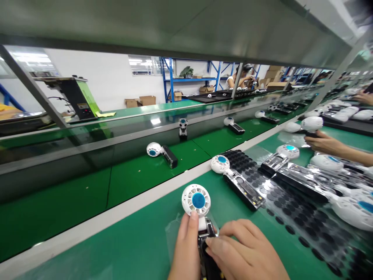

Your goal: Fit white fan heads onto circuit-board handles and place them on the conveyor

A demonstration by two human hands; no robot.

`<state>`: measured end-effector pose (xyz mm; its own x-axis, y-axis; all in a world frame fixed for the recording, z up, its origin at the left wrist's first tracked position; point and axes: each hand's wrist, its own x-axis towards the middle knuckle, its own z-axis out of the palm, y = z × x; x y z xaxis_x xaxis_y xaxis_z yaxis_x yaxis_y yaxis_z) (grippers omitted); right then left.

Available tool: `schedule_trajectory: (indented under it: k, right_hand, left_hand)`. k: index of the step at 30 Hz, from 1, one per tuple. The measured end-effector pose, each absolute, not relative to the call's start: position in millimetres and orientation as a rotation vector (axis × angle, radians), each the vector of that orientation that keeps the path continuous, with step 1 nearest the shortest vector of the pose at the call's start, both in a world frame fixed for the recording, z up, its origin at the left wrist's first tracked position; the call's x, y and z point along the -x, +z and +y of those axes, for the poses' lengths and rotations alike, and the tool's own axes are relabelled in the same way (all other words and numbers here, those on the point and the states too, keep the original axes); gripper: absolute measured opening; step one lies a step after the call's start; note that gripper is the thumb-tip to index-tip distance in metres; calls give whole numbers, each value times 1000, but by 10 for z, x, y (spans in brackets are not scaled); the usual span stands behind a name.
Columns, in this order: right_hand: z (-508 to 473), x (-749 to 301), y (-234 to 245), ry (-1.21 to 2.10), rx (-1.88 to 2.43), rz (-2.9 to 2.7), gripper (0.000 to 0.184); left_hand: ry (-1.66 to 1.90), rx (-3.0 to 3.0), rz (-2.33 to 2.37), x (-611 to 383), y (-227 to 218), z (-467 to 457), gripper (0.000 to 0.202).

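We see blue metal shelving (190, 80) by a white wall (101, 74), cardboard boxes (147, 100) left of it and, farther left, a black-and-green machine (78, 99).

The fan (201, 223) has a smooth white plastic head with a glossy blue disc (199, 200). The bench (140, 241) has a smooth green top; beyond its far edge, the belt (72, 198) looks smooth too. Matt black dots (288, 210) contrast with shiny clear film (260, 154).
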<state>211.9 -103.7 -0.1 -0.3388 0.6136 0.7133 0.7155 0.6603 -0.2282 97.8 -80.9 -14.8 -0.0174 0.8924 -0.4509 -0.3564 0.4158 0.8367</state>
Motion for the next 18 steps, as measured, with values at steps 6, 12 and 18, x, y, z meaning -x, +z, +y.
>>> schedule_trajectory:
  k: [6, 12, 18]
  right_hand:
    - [-1006, -2183, 43, 53, 1161, -2054, 12]
    - [-939, -2229, -23, 1169, 1504, -1518, 42]
    - [-952, -2233, 224, 1574, 1301, -1439, 54]
  left_hand:
    - [1170, -634, 1139, -999, -199, -802, 52]
    - [1172, -698, 1061, -1004, -212, -842, 47]
    - [1220, -822, 1071, -1011, -147, -910, 48]
